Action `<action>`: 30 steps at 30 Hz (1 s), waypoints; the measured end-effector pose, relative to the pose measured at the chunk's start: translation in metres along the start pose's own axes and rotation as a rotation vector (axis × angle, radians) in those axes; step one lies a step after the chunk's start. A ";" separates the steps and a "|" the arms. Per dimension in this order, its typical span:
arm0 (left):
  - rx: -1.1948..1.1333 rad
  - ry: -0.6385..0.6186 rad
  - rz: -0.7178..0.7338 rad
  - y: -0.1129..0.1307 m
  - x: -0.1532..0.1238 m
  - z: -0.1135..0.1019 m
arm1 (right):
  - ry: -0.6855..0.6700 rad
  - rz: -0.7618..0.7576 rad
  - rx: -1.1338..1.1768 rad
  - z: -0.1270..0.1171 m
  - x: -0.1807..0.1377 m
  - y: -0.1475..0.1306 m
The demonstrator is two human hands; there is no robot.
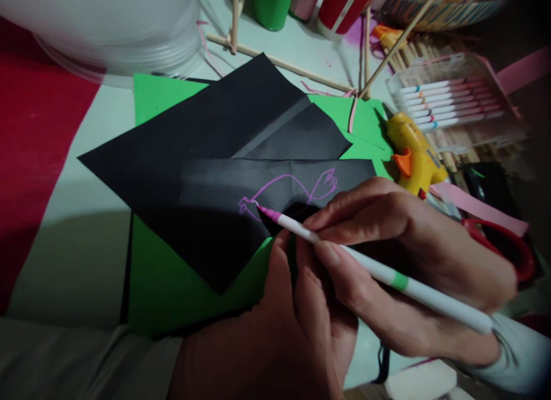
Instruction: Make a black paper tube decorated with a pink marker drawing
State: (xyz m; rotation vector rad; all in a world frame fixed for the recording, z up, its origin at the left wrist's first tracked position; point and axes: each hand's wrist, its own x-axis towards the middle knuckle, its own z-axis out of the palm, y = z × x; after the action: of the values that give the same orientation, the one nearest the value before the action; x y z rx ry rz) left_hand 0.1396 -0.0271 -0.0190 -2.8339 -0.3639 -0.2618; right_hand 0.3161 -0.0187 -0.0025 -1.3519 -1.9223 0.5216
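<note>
My right hand [400,245] pinches a slim white marker [374,265] with a pink tip and a green band. Its tip rests at a pink fish-like outline [284,179] on a piece of black paper [215,182]. From below, my left hand [293,314] closes at the lower edge of this black paper, its thumb against it; the other fingers are partly hidden by my right hand. Beneath lies a larger creased black sheet [172,136], turned at an angle over a green sheet [172,291].
To the right are a yellow glue gun [413,153], a clear case of markers [456,101] and red-handled scissors [512,245]. A wooden stick frame [284,64] and a green bottle [272,7] stand behind. A big clear plastic container [116,27] occupies the upper left.
</note>
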 end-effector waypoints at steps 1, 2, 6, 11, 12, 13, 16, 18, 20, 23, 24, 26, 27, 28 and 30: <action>-0.006 0.007 -0.002 -0.001 0.000 0.000 | -0.004 -0.003 -0.006 -0.001 0.000 -0.001; -0.014 0.012 -0.004 -0.002 0.000 0.001 | -0.012 -0.007 -0.013 -0.002 0.000 -0.002; -0.039 0.017 0.025 -0.008 0.002 0.001 | -0.048 0.019 -0.032 -0.004 0.001 -0.003; -0.010 0.012 0.002 -0.003 0.001 0.002 | -0.053 0.035 0.001 -0.001 0.001 -0.001; 0.003 0.010 -0.013 -0.001 0.001 0.002 | -0.042 0.034 0.018 0.000 0.000 0.000; 0.012 0.011 -0.024 0.001 0.000 0.002 | -0.016 0.033 0.038 0.001 0.000 0.000; 0.001 0.021 -0.014 0.004 -0.001 0.004 | 0.090 0.056 0.080 0.002 -0.003 0.001; -0.002 0.038 -0.001 0.002 -0.001 0.005 | 0.118 0.065 0.074 0.002 -0.003 0.001; 0.011 0.066 0.007 0.001 0.000 0.007 | 0.101 0.049 0.051 0.001 -0.002 0.000; 0.013 0.091 0.012 0.000 0.000 0.008 | 0.058 0.025 0.024 -0.001 0.004 -0.004; 0.015 0.086 0.007 0.000 0.000 0.008 | 0.048 0.024 0.024 -0.001 0.006 -0.005; 0.013 0.071 -0.002 0.001 -0.001 0.008 | 0.041 0.019 0.035 -0.001 0.010 -0.007; 0.012 0.063 -0.006 0.001 0.000 0.007 | 0.047 0.014 0.045 0.000 0.011 -0.007; 0.011 0.056 -0.011 0.002 0.000 0.006 | 0.044 0.017 0.053 0.000 0.012 -0.007; 0.017 0.040 -0.024 0.002 0.000 0.005 | 0.038 0.029 0.068 0.000 0.014 -0.008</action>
State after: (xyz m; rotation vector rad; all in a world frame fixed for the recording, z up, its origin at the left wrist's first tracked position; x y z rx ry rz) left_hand 0.1409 -0.0278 -0.0240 -2.8048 -0.3906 -0.3182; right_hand 0.3086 -0.0087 0.0070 -1.3392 -1.8406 0.5666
